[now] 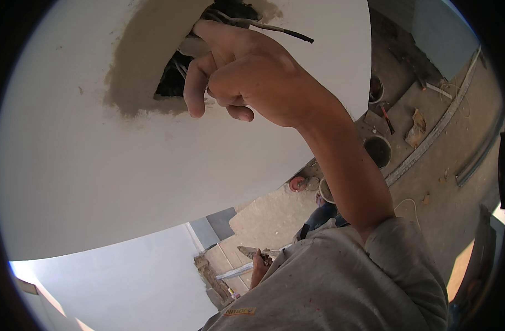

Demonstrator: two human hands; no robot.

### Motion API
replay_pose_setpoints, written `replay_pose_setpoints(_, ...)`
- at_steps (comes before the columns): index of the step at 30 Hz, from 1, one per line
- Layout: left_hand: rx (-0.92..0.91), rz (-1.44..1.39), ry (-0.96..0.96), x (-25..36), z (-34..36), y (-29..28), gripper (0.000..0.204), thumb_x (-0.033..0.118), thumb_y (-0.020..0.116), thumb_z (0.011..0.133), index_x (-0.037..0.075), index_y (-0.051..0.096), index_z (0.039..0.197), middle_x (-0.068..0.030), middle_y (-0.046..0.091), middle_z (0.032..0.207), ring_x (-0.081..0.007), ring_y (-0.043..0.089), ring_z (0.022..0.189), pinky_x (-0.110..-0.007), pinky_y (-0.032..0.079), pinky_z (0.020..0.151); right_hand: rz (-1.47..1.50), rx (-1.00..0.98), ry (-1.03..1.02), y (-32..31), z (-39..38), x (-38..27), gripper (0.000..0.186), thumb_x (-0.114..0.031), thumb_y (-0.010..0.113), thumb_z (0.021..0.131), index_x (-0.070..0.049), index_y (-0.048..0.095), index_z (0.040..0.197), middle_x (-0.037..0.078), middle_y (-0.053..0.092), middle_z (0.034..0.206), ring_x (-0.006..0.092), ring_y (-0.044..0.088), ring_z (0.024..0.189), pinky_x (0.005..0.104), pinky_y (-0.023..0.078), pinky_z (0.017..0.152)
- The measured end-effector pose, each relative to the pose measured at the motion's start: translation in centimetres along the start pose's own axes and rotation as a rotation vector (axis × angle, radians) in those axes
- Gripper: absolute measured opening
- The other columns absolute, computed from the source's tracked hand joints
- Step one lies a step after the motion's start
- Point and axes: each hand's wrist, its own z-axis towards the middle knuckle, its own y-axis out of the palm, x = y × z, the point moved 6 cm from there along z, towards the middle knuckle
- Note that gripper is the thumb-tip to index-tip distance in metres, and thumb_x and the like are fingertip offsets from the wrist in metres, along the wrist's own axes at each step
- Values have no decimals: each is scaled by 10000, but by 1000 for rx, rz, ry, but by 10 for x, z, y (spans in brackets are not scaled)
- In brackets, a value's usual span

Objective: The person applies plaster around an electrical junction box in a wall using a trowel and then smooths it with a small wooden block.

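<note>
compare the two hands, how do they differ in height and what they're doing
The right hand is raised high at the wall's plastered opening, fingers curled by the wires; the left hand hangs low near the waist. The right hand shows no tool in its grip; the left hand holds a trowel. The right hand looks large and near; the left hand small and partly hidden. Both are bare.

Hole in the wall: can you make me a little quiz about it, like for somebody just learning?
1. True or false: the right hand is up at the hole in the white wall.
2. What sticks out of the hole? A) wires B) a flower C) a water tap
3. Fill in: lower down, the left hand holds a ____.

Key: 1 true; 2 A; 3 trowel.
</note>
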Motion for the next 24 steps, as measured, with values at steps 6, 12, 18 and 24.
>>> replay_pose_setpoints(6,9,-20,-5,-5,9,-19,493,443,410,1035,5,637,1058,-51,562,779,-175,501,602,-340,401,490,-52,78,27,-2,-58,1,715,2,461,765,50,295,1459,139,673,824,84,420,512,258,377,488)
replay_pose_setpoints(12,7,-115,-127,-15,10,-29,474,504,412,1026,102,655,965,10,440,627,-127,330,475,-274,288,442,-42,138,129,-80,-195,69,279,-183,624,906,37,719,1049,116,696,824,157,635,691,295,485,625)
replay_pose_setpoints(18,-44,4,-41,11,-10,-24,457,483,385,1039,98,631,1018,4,518,710,-118,297,438,-272,270,432,-1235,847,856,-229,-577,306,210,-189,719,808,10,657,782,103,606,628,263,598,567,384,519,621)
replay_pose_setpoints(24,-126,62,42,25,-12,-9,440,484,430,1026,89,595,1128,-36,614,891,-112,340,446,-273,325,442,-924,766,784,-125,-466,256,368,-167,622,852,16,630,1171,128,604,779,251,566,662,383,467,666)
